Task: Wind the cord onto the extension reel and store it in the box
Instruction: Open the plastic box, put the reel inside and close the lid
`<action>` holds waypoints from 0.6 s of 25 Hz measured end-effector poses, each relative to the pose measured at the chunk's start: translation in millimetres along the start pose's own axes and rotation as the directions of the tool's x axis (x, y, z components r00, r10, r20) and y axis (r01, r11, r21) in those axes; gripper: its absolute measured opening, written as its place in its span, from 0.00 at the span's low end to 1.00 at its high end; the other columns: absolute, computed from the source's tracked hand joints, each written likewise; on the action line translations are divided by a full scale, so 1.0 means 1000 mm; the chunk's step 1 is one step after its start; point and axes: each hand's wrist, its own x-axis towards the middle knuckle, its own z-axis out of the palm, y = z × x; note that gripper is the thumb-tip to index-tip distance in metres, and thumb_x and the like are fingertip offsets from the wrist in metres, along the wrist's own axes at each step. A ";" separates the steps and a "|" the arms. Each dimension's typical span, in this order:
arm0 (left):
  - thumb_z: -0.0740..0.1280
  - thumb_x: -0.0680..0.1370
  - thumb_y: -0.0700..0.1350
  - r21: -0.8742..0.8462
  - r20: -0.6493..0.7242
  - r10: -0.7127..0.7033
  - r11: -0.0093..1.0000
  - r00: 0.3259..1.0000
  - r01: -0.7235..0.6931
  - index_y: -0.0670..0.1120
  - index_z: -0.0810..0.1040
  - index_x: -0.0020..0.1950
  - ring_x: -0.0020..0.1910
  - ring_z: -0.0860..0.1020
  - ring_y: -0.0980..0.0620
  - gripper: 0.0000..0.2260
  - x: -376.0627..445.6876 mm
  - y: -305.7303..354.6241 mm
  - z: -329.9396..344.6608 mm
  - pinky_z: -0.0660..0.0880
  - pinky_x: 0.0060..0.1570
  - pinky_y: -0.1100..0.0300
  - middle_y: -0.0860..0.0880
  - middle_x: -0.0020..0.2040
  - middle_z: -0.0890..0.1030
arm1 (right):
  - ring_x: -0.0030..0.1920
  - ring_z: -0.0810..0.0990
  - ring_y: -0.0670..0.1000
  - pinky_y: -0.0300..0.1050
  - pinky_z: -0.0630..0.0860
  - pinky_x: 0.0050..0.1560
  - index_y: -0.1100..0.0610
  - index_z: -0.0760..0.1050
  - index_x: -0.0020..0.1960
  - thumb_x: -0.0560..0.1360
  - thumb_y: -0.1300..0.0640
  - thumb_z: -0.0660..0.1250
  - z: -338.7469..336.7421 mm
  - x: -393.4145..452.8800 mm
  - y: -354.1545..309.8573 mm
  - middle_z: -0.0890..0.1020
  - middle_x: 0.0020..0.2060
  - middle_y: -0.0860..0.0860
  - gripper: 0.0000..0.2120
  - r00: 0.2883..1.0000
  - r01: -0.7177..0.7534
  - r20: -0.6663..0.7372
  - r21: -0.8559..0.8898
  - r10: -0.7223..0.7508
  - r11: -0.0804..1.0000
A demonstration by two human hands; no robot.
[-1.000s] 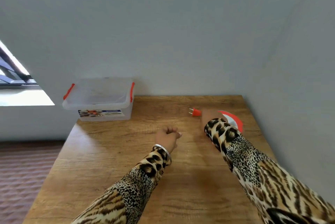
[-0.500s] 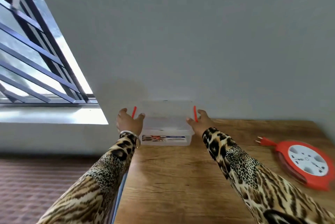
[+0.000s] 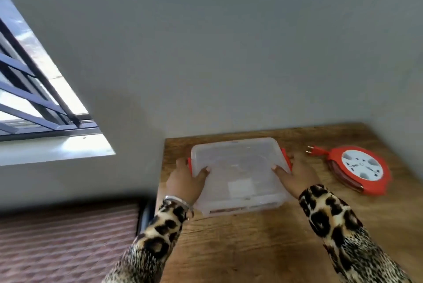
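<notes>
A clear plastic box [image 3: 238, 168] with a lid and red side latches stands at the table's far left. My left hand [image 3: 184, 180] grips its left side, thumb over the lid. At the box's right side my right hand [image 3: 295, 175] holds on by the red latch, thumb on the lid. The red extension reel [image 3: 360, 169] with a white socket face lies flat to the right of the box. Its cord looks wound in, and the red plug [image 3: 314, 151] sticks out toward the box.
The wooden table [image 3: 263, 243] meets grey walls at the back and right. Its left edge drops to a patterned floor [image 3: 64, 246]. A barred window [image 3: 34, 99] is at the left.
Both hands left the reel and went to the box at the left. They now hold its two sides, and the box has come nearer and further onto the table.
</notes>
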 end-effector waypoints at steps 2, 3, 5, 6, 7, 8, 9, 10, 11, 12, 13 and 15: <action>0.64 0.76 0.60 -0.039 0.015 0.030 0.999 0.999 -0.029 0.47 0.68 0.55 0.44 0.78 0.46 0.19 -0.033 0.008 0.020 0.71 0.38 0.57 0.49 0.47 0.78 | 0.54 0.78 0.57 0.44 0.68 0.47 0.57 0.64 0.65 0.75 0.40 0.58 -0.013 -0.018 0.024 0.79 0.56 0.57 0.27 0.997 -0.070 -0.051 -0.087 0.066 0.994; 0.62 0.77 0.59 -0.052 0.023 0.036 0.998 0.999 -0.035 0.48 0.67 0.53 0.45 0.79 0.43 0.16 -0.045 0.011 0.027 0.72 0.40 0.55 0.48 0.46 0.79 | 0.54 0.78 0.58 0.46 0.69 0.48 0.58 0.65 0.65 0.77 0.39 0.54 -0.017 -0.023 0.033 0.79 0.55 0.58 0.26 0.994 -0.100 -0.063 -0.111 0.094 0.989; 0.58 0.79 0.57 -0.082 0.034 0.052 0.995 0.998 -0.049 0.47 0.67 0.52 0.45 0.80 0.41 0.13 -0.062 0.013 0.035 0.74 0.42 0.52 0.46 0.45 0.80 | 0.51 0.78 0.59 0.47 0.70 0.47 0.58 0.68 0.61 0.78 0.40 0.48 -0.024 -0.029 0.047 0.80 0.52 0.59 0.25 0.989 -0.119 -0.110 -0.161 0.102 0.980; 0.56 0.80 0.56 -0.104 0.023 0.066 0.993 0.998 -0.063 0.47 0.67 0.51 0.44 0.79 0.41 0.12 -0.066 0.013 0.036 0.75 0.43 0.51 0.45 0.44 0.80 | 0.50 0.78 0.59 0.47 0.69 0.45 0.59 0.70 0.60 0.79 0.41 0.46 -0.025 -0.030 0.051 0.81 0.50 0.59 0.25 0.985 -0.119 -0.142 -0.178 0.094 0.977; 0.55 0.81 0.55 -0.125 0.010 0.078 0.989 0.997 -0.076 0.47 0.67 0.51 0.43 0.79 0.41 0.12 -0.070 0.013 0.037 0.74 0.42 0.51 0.45 0.43 0.80 | 0.50 0.78 0.59 0.46 0.68 0.44 0.59 0.71 0.58 0.79 0.43 0.46 -0.027 -0.031 0.055 0.81 0.50 0.60 0.25 0.982 -0.130 -0.160 -0.173 0.102 0.976; 0.54 0.81 0.54 -0.143 -0.011 0.085 0.986 0.996 -0.086 0.47 0.68 0.50 0.42 0.79 0.42 0.11 -0.071 0.013 0.037 0.73 0.41 0.51 0.46 0.42 0.80 | 0.50 0.78 0.60 0.45 0.67 0.44 0.60 0.72 0.57 0.80 0.44 0.46 -0.026 -0.032 0.059 0.81 0.50 0.60 0.24 0.977 -0.124 -0.191 -0.162 0.092 0.979; 0.53 0.82 0.53 -0.150 -0.012 0.081 0.985 0.997 -0.082 0.47 0.69 0.50 0.41 0.79 0.42 0.11 -0.072 0.012 0.037 0.72 0.40 0.52 0.47 0.41 0.80 | 0.50 0.78 0.60 0.45 0.66 0.44 0.60 0.74 0.56 0.80 0.45 0.47 -0.027 -0.033 0.060 0.81 0.50 0.61 0.24 0.974 -0.138 -0.199 -0.140 0.109 0.980; 0.53 0.82 0.52 -0.164 -0.014 0.075 0.983 0.997 -0.076 0.46 0.69 0.51 0.41 0.78 0.43 0.11 -0.071 0.009 0.038 0.72 0.39 0.53 0.48 0.40 0.79 | 0.51 0.78 0.60 0.46 0.67 0.45 0.60 0.75 0.56 0.80 0.45 0.48 -0.027 -0.033 0.060 0.81 0.51 0.61 0.24 0.970 -0.135 -0.217 -0.126 0.106 0.983; 0.53 0.82 0.51 -0.194 -0.011 0.057 0.979 0.998 -0.058 0.46 0.71 0.51 0.40 0.78 0.44 0.11 -0.070 0.007 0.038 0.71 0.38 0.53 0.48 0.40 0.79 | 0.52 0.78 0.60 0.47 0.68 0.47 0.60 0.75 0.57 0.81 0.46 0.48 -0.028 -0.034 0.059 0.81 0.52 0.61 0.24 0.972 -0.140 -0.202 -0.096 0.119 0.986; 0.53 0.82 0.50 -0.240 -0.015 0.038 0.970 0.999 -0.041 0.45 0.72 0.51 0.40 0.78 0.45 0.12 -0.068 0.004 0.039 0.71 0.38 0.54 0.48 0.39 0.78 | 0.53 0.77 0.61 0.47 0.69 0.50 0.60 0.75 0.58 0.81 0.46 0.49 -0.029 -0.033 0.060 0.81 0.53 0.61 0.23 0.972 -0.124 -0.211 -0.086 0.103 0.989; 0.53 0.82 0.49 -0.289 -0.015 0.014 0.957 1.000 -0.018 0.44 0.74 0.52 0.41 0.78 0.46 0.13 -0.067 0.000 0.040 0.71 0.37 0.55 0.48 0.40 0.79 | 0.55 0.77 0.61 0.48 0.70 0.53 0.60 0.75 0.59 0.81 0.47 0.50 -0.031 -0.034 0.060 0.80 0.54 0.61 0.22 0.976 -0.145 -0.173 -0.067 0.132 0.987; 0.53 0.82 0.48 -0.382 0.019 -0.056 0.922 0.998 0.059 0.44 0.77 0.52 0.44 0.78 0.46 0.14 -0.065 -0.009 0.044 0.72 0.37 0.57 0.46 0.43 0.80 | 0.58 0.75 0.60 0.50 0.69 0.58 0.60 0.75 0.61 0.80 0.47 0.52 -0.036 -0.030 0.062 0.78 0.59 0.61 0.22 0.966 -0.236 -0.102 0.030 0.238 0.971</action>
